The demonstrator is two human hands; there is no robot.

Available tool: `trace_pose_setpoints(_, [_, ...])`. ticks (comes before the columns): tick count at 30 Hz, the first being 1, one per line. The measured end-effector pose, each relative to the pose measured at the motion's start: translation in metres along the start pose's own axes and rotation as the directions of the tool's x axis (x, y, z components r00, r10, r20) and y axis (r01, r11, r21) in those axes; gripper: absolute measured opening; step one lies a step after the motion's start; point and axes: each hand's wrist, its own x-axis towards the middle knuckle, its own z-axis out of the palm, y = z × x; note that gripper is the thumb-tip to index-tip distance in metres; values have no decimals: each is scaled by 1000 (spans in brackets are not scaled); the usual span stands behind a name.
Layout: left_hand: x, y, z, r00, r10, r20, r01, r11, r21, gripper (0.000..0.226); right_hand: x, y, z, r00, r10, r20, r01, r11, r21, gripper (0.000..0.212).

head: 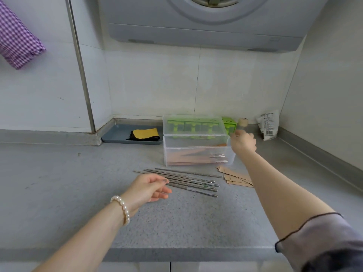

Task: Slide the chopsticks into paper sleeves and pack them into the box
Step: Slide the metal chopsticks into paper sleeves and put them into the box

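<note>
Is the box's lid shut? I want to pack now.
No, the lid stands raised behind the clear box, the right hand at its corner.

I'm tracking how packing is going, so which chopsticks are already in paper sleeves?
The ones inside the clear box, tan-sleeved with metal tips showing. The chopsticks on the counter are bare metal.

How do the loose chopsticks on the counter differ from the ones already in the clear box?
The loose chopsticks are bare metal, while the chopsticks in the clear box sit in brown paper sleeves with only their metal ends showing. The loose ones lie spread on the counter by the left hand; the boxed ones are stacked together. Both lie roughly left to right.
</note>
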Motion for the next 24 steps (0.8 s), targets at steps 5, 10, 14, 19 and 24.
trace_pose_setpoints(5, [0,0,9,1000,-1,29,2,1000,-27,14,-8,42,-16,995,-62,72,68,994,-86,11])
trace_pose_setpoints(10, [-2,-3,17,998,0,58,2,999,-40,12,-20,76,-2,920,-37,391,172,933,-315,31])
trace_pose_setpoints(14, [-5,-3,19,997,13,74,-11,1000,-20,12,-25,80,4,912,-98,399,243,912,-332,24])
trace_pose_setpoints(19, [-7,-1,20,997,10,72,-8,1000,-29,13,-29,78,8,903,-186,387,364,809,-462,23])
trace_pose_setpoints(24, [-9,1,25,998,28,59,-25,999,-37,15,-45,65,2,710,-697,99,618,548,-564,43])
